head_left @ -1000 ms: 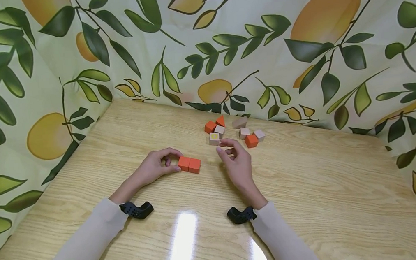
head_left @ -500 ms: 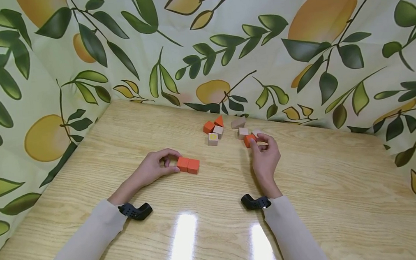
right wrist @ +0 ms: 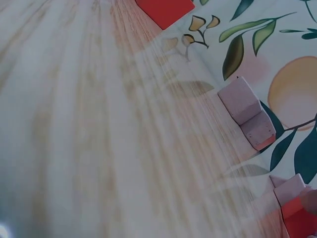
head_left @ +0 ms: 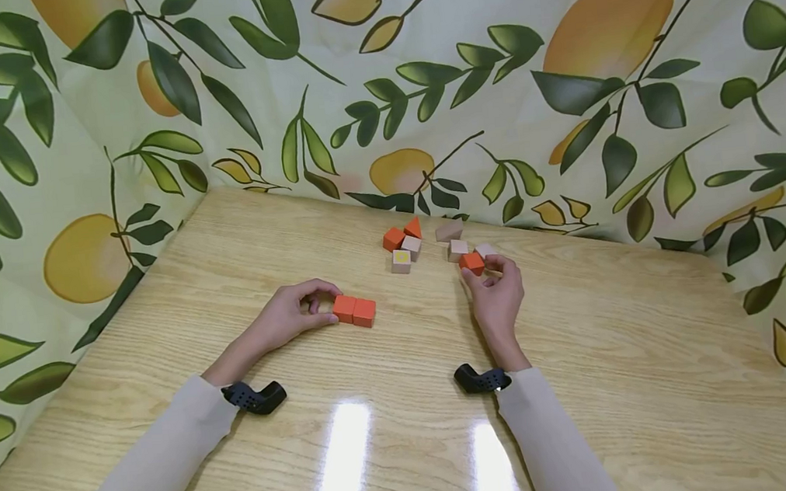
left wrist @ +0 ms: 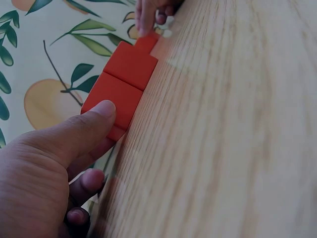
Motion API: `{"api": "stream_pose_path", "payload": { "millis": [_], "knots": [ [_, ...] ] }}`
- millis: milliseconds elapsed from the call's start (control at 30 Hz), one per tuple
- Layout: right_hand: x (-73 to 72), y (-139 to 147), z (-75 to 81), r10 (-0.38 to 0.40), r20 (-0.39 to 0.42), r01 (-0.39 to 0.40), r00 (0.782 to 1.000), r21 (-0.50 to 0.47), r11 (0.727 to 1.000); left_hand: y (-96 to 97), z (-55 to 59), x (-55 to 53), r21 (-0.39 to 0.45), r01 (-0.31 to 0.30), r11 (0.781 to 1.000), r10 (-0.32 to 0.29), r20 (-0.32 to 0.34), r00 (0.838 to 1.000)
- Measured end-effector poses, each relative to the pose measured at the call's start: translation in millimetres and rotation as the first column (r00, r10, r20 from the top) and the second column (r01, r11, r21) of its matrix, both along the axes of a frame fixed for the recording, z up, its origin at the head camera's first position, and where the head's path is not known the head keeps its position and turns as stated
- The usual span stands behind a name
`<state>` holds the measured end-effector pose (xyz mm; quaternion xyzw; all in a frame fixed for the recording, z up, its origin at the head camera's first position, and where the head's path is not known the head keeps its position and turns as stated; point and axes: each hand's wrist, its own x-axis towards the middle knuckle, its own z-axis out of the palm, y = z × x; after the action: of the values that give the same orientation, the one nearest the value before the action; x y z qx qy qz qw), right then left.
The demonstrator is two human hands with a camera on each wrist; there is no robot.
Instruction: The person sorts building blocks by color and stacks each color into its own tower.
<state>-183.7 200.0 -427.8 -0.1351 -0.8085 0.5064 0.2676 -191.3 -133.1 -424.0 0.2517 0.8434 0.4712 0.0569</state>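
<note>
In the head view, two red cubes lie side by side on the table. My left hand [head_left: 287, 317] pinches the left red cube [head_left: 344, 308] between thumb and fingers; the right red cube [head_left: 364, 313] touches its side. Farther back, my right hand [head_left: 499, 295] holds another red cube [head_left: 472, 263], thumb on its near left and fingers on its right. The left wrist view shows my left thumb [left wrist: 101, 110] pressed on the nearer cube. Only a fingertip [right wrist: 310, 201] of the right hand shows in the right wrist view, against the held red cube [right wrist: 298, 220].
Behind the right hand's cube are pale cubes [head_left: 457, 251] and a pale wedge-like block [head_left: 449, 230]. Left of these sit a red cube [head_left: 393, 238], a red triangular block [head_left: 412, 227], a pale cube [head_left: 411, 246] and a yellow-marked cube [head_left: 401, 262]. Patterned cloth [head_left: 246, 94] stands behind the table.
My right hand has moved right, from beside the yellow-marked cube to the red cube near the pale ones, and taken hold of it. The left hand has stayed on its cube.
</note>
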Motion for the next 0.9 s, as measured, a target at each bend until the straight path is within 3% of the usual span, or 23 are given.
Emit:
{"api": "stream_pose_path", "payload": {
  "millis": [467, 900],
  "knots": [
    [-6.6, 1.2, 1.1, -0.023, 0.096, 0.017, 0.995, 0.063, 0.998, -0.2, -0.1, -0.9, 0.002, -0.007, 1.000, 0.007, 0.002, 1.000],
    [-4.2, 3.7, 1.1, 0.046, 0.097, -0.052, 0.994, 0.060, 0.997, -0.1, -1.3, -1.6, 0.012, -0.003, 1.000, 0.003, -0.009, 1.000]
  ]
}}
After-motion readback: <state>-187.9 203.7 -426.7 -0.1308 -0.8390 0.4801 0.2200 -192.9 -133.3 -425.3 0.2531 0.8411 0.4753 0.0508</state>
